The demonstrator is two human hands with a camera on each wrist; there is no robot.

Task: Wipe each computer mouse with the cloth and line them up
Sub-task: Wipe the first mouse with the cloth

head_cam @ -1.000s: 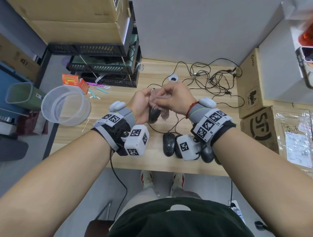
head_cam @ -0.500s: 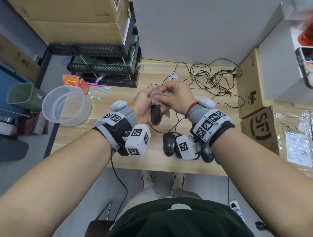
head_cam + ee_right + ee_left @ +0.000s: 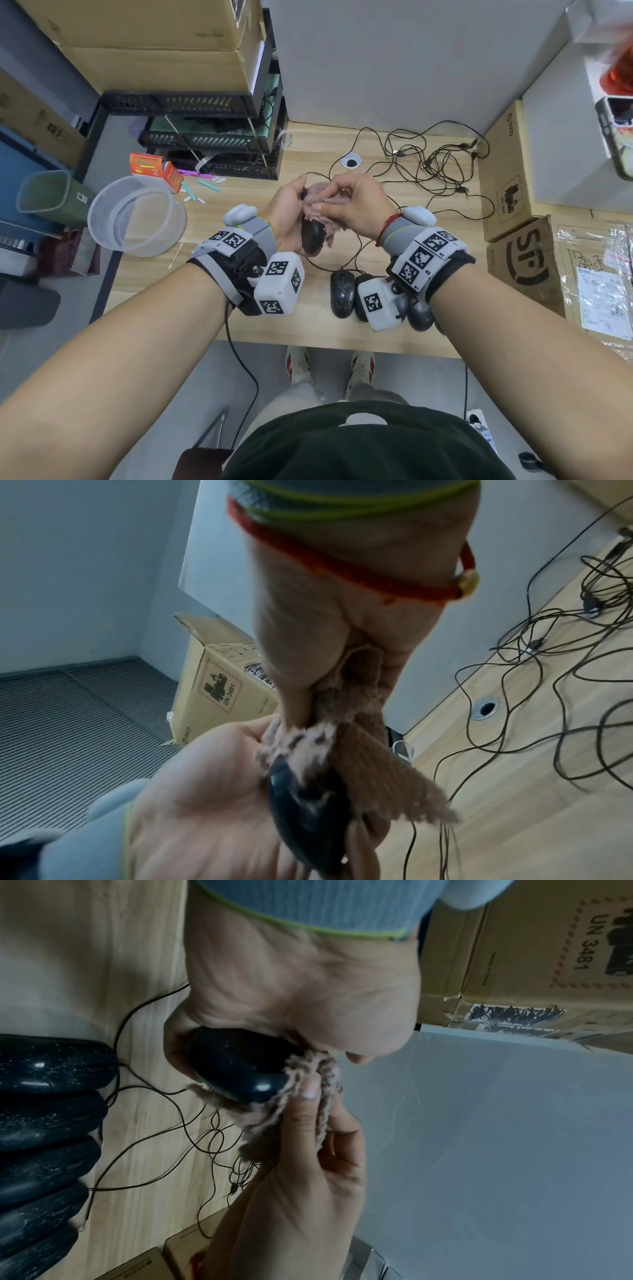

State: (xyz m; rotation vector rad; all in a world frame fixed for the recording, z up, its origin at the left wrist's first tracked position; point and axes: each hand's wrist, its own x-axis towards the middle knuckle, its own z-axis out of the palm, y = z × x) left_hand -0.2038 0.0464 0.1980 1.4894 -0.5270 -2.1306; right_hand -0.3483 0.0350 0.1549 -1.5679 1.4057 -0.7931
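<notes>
I have the black mouse [image 3: 312, 237] cradled in my left hand [image 3: 287, 213], fingers curled round its body so it sits up off the desk [image 3: 219, 329], above the middle of the wood, while my right hand [image 3: 356, 202] pinches a bunched wad of the pinkish cloth [image 3: 322, 202] against the mouse's far end. In the left-wrist view the cloth [image 3: 294, 1110] wraps over the front of the mouse [image 3: 240, 1066] and its glossy rear hump is bare toward the camera. To do this step well, I judge that I should keep the left grip firm but low on the sides, so the top shell stays exposed, then draw the cloth along the whole back instead of dabbing at one end, turning the mouse in my palm to reach the flanks and underside. The cable trails off the front, so I should mind it does not snag the tangle of cables [image 3: 431, 164] lying at about one o'clock from my hands. In the head view the mouse's long axis runs roughly twelve to six: the rounded rear points toward six, at me, and the button end, hidden under the cloth, toward twelve. The row of mice [image 3: 342, 294] sits on the desk at about five o'clock from my hands, near the front edge, partly hidden by my right wrist; they lie side by side with the same twelve-to-six axis, so this one can go down beside them without turning.
</notes>
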